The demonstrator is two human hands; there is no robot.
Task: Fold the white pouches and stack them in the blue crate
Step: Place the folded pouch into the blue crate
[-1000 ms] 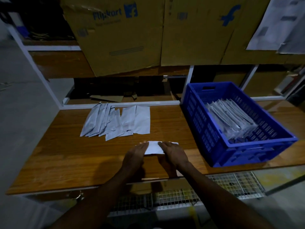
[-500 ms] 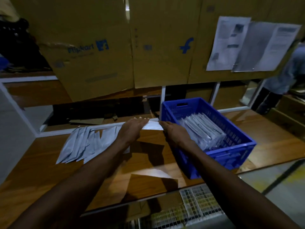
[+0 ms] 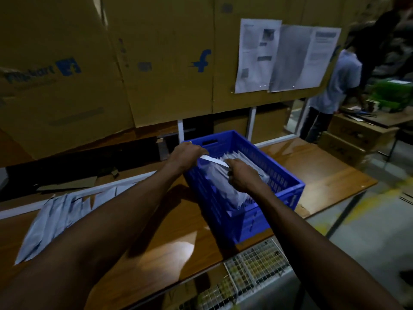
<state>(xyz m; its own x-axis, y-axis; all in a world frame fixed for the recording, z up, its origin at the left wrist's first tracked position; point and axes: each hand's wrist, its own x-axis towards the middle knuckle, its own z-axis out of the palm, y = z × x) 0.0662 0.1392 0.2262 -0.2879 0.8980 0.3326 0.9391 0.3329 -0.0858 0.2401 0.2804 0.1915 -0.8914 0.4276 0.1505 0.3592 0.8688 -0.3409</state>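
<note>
Over the blue crate [image 3: 288,199], the left hand [image 3: 186,154] and right hand [image 3: 240,175] each pinch an end of the folded white pouch [image 3: 214,160], which should be lowered level onto the stacked pouches [image 3: 225,186] with edges aligned before letting go.

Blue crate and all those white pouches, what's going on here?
A person is packing folded white pouches. Both hands hold one folded pouch over the blue crate: the left hand grips its far end, the right hand its near end, just above the row of folded pouches already in the crate. It is not yet set down. A fan of unfolded pouches waits on the wooden table to the left. Another person stands at a bench in the background.
</note>
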